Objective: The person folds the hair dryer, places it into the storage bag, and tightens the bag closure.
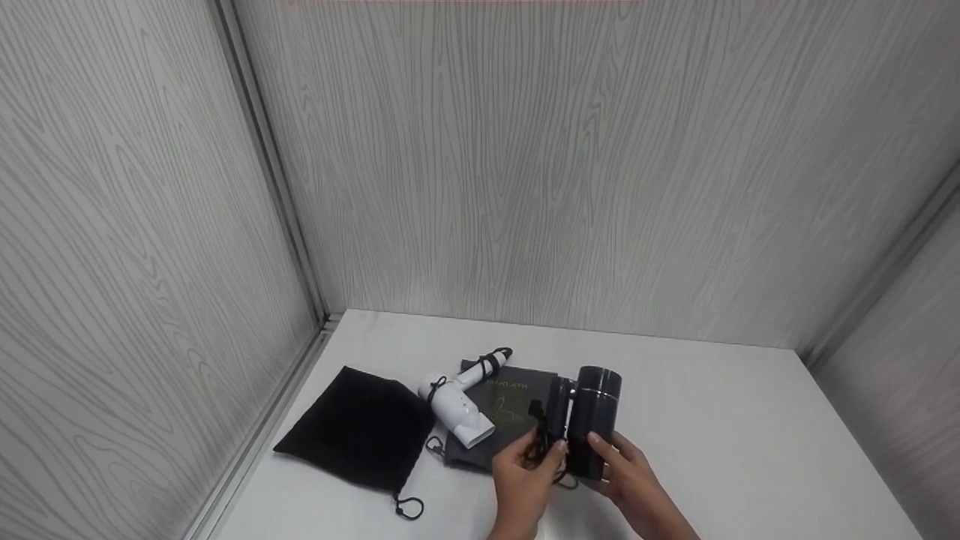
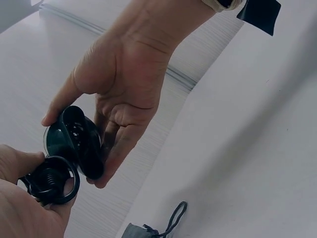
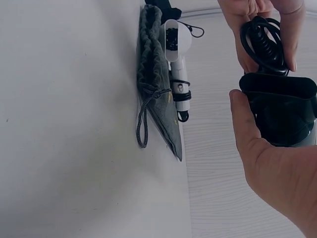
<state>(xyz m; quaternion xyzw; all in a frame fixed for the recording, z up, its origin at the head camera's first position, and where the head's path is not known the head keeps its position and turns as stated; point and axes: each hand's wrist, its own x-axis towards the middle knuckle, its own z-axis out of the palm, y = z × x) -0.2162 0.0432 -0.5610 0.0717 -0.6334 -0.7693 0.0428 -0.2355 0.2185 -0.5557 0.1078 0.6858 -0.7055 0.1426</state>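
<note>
Both hands hold a dark folding hair dryer (image 1: 596,411) over the front of the table. My left hand (image 1: 519,480) grips its folded handle (image 1: 556,409) together with the bundled black cord (image 3: 265,47). Round the barrel curl the fingers and thumb of my right hand (image 1: 634,478). The flat nozzle (image 3: 280,85) faces the right wrist camera. Beneath and behind the left hand lies a dark grey drawstring pouch (image 1: 510,401) printed with "Hair Dryer". A white hair dryer (image 1: 456,409), its cord wrapped round the handle, lies partly over that pouch.
To the left, a black drawstring pouch (image 1: 360,427) lies flat, its cord loop (image 1: 409,508) towards the front. The white table (image 1: 735,435) is enclosed by grey wood-grain panels at the back (image 1: 525,165), left and right.
</note>
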